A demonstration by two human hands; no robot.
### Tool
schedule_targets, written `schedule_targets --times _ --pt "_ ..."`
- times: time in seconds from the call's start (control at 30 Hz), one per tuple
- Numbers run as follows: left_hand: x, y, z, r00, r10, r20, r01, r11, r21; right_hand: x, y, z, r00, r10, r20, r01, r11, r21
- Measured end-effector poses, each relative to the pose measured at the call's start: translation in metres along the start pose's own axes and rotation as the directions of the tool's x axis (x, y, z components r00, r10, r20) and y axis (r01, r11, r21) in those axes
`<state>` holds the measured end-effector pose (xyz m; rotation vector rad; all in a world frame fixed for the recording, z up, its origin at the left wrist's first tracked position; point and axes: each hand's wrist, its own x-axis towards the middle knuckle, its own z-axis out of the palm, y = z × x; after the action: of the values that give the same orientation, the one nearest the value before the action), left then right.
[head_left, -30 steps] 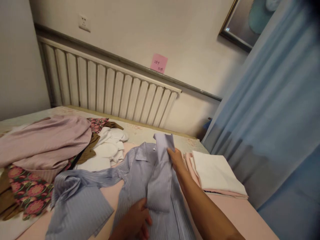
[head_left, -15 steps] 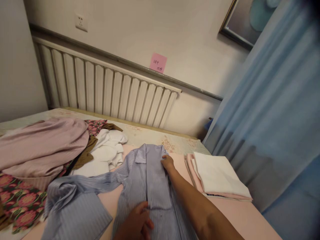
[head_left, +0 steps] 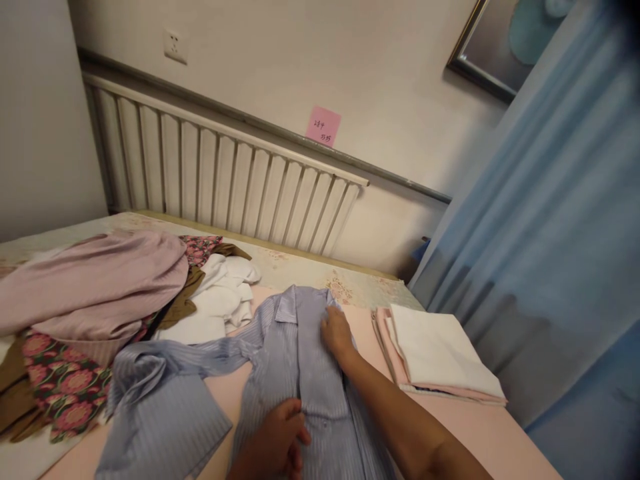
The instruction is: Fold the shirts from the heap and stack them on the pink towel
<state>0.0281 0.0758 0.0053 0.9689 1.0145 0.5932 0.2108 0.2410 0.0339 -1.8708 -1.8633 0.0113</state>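
Observation:
A blue striped button-up shirt [head_left: 323, 380] lies on the bed, collar toward the wall. One side is folded inward in a long strip, and a sleeve stretches out left to a bunched, wide end. At the shirt's upper right edge, beside the shoulder, my right hand [head_left: 336, 333] has its fingers bent and closed on the fabric; the fingertips are partly hidden. My left hand [head_left: 280, 433] is low over the shirt front, fingers loosely curled and apart, with nothing seen in them. Whether it touches the cloth I cannot tell.
Folded cloths [head_left: 445, 350], white on top, lie stacked at right. A loose heap holds a pink garment [head_left: 100, 280], a floral cloth [head_left: 70, 383] and white cloth [head_left: 223, 293]. A radiator [head_left: 220, 173] stands behind; a blue curtain [head_left: 530, 253] hangs at right.
My right hand has turned and moved slightly down and inward along the shirt's upper edge. My left hand stays almost in place. The whole view has shifted slightly.

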Motion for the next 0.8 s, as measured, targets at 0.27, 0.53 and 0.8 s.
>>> schedule_targets --times 0.27,0.53,0.8 --pt "0.001 -0.001 -0.002 0.999 -0.015 -0.040 0.013 0.999 -0.041 -0.036 -0.016 0.023 0.936 -0.327 0.127 0.333 0.943 -0.025" --pt "0.006 0.004 -0.009 0.988 -0.032 -0.154 0.028 0.999 -0.032 -0.039 -0.022 0.020 0.950 -0.283 0.129 0.273 0.958 0.089" --pt "0.013 0.006 -0.023 0.968 0.040 -0.249 -0.068 0.992 -0.105 -0.048 -0.146 0.001 0.888 -0.445 0.118 0.409 0.880 0.240"
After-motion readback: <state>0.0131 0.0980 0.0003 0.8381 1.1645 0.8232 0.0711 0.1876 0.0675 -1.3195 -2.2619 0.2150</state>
